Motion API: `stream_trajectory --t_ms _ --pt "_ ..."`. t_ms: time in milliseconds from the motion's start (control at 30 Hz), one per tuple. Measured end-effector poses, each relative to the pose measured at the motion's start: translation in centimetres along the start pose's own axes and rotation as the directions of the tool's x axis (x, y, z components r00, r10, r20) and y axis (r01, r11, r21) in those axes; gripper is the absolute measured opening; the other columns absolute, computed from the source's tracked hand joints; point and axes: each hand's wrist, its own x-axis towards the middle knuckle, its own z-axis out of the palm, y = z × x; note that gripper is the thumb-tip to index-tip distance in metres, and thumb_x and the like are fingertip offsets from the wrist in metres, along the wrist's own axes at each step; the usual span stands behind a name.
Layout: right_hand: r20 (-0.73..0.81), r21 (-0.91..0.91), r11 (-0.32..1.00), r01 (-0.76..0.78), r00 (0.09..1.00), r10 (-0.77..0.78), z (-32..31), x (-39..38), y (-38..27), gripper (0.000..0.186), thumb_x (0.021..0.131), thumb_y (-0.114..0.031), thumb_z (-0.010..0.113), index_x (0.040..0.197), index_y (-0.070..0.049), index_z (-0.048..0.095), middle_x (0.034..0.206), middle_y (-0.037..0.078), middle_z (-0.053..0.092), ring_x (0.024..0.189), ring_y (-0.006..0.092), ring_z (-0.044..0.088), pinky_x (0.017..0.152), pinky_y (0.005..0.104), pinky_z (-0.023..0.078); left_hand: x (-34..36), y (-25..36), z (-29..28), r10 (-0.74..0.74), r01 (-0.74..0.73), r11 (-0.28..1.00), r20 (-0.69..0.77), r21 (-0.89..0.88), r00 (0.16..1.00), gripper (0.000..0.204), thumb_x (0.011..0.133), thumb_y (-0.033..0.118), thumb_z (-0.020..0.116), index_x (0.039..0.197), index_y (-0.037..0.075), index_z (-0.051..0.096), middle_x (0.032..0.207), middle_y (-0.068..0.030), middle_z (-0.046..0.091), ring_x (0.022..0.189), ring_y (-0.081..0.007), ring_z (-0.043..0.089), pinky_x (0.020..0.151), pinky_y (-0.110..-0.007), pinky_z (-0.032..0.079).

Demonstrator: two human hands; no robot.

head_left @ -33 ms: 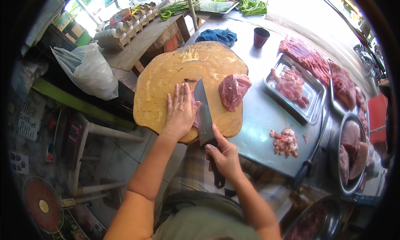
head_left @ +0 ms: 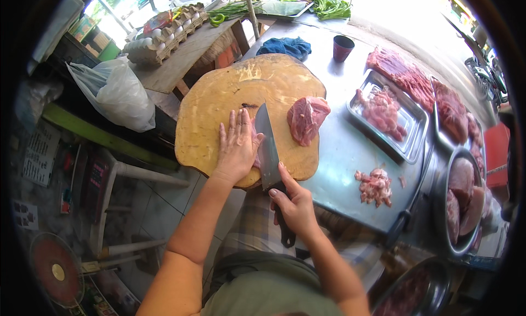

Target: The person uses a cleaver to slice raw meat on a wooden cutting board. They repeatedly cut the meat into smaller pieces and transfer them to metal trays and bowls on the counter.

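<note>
My left hand (head_left: 239, 143), flat, presses the meat (head_left: 257, 162) onto the board (head_left: 205, 116), and since it is probably soft and slippery, a whole palm from above suits it, while my right hand (head_left: 294, 205) grips the knife (head_left: 267, 151) by its handle.

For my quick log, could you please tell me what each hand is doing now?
Left hand: open, lying flat over a piece of meat on the wooden board.
Right hand: closed, holding the knife by its black handle.
</note>
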Motion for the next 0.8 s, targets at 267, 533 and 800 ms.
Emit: stream_trajectory --t_ms 267,533,800 --pt "-0.022 -0.045 0.997 0.058 0.998 -0.059 1.1 3.5 -1.4 0.065 0.100 -0.003 0.060 0.159 -0.004 0.035 0.074 0.003 0.057 0.054 0.0106 0.053 0.044 0.0283 0.048 -0.1 -0.1 -0.5 0.011 -0.011 1.000 0.023 -0.004 1.000 0.075 0.108 0.047 0.039 0.162 -0.001 0.018 0.169 -0.0186 0.022 0.159 -0.0340 0.011 0.127 -0.057 0.007" --pt "0.008 0.042 0.999 -0.026 1.000 0.026 -0.1 -0.1 0.4 0.065 0.099 -0.002 0.061 0.159 -0.006 0.037 0.078 0.003 0.059 0.059 0.0104 0.055 0.045 0.0282 0.050 -0.2 -0.5 -0.1 0.033 -0.033 0.999 0.024 0.010 0.999 0.075 0.109 0.046 0.038 0.162 -0.002 0.017 0.170 -0.0180 0.021 0.160 -0.0332 0.009 0.127 -0.059 0.006" --pt "0.009 -0.095 0.994 0.052 0.999 -0.051 1.1 3.1 -1.2 0.064 0.098 -0.005 0.061 0.158 -0.003 0.038 0.070 0.003 0.058 0.052 0.0100 0.052 0.049 0.0313 0.047 0.0 -0.7 -0.9 0.024 -0.025 1.000 0.071 0.012 0.997 0.076 0.109 0.047 0.037 0.163 -0.001 0.013 0.170 -0.0171 0.020 0.160 -0.0328 0.008 0.126 -0.059 0.005"
